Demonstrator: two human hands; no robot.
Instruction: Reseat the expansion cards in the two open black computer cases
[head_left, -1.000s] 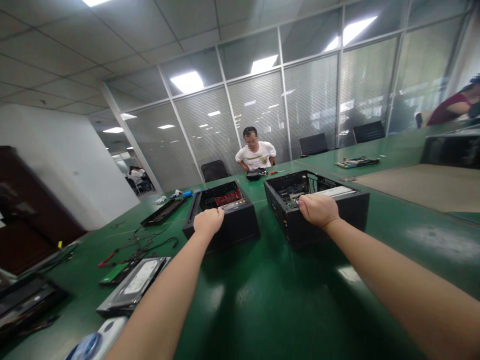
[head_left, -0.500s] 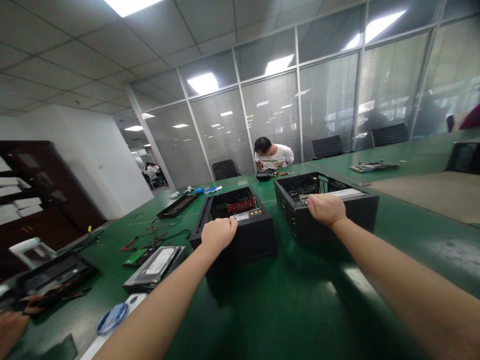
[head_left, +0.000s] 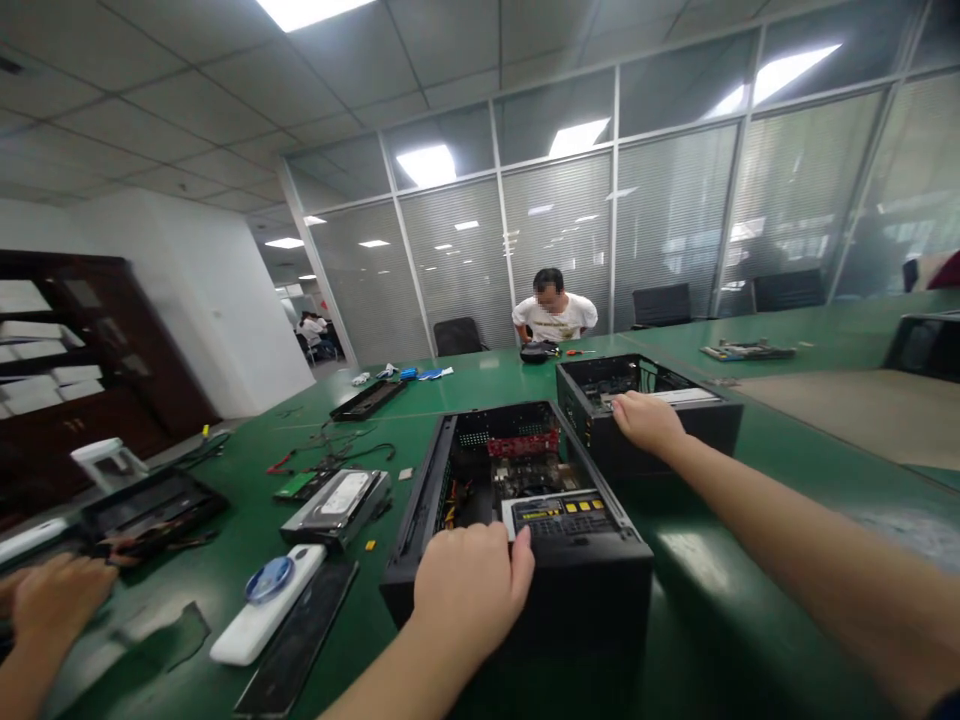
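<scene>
My left hand (head_left: 469, 585) is closed over the near edge of an open black computer case (head_left: 592, 590). Inside that case show a red circuit card (head_left: 523, 444) and a power supply (head_left: 562, 515) with a yellow-marked label. Farther off and to the right, my right hand (head_left: 646, 420) grips the near edge of a second open black computer case (head_left: 686, 425). Its inside is only partly seen. Both cases lie on their sides on the green table (head_left: 705, 600), open side up.
Left of the cases lie a hard drive (head_left: 337, 505), a white handheld object (head_left: 270, 605), a dark flat panel (head_left: 300, 640) and loose cables (head_left: 337, 445). Another person's hands (head_left: 56, 600) work at far left. Someone in a white shirt (head_left: 559, 318) sits across the table.
The left case has come nearer to me with my left hand on it. My right hand stays on the other case. The person across has raised their head slightly.
</scene>
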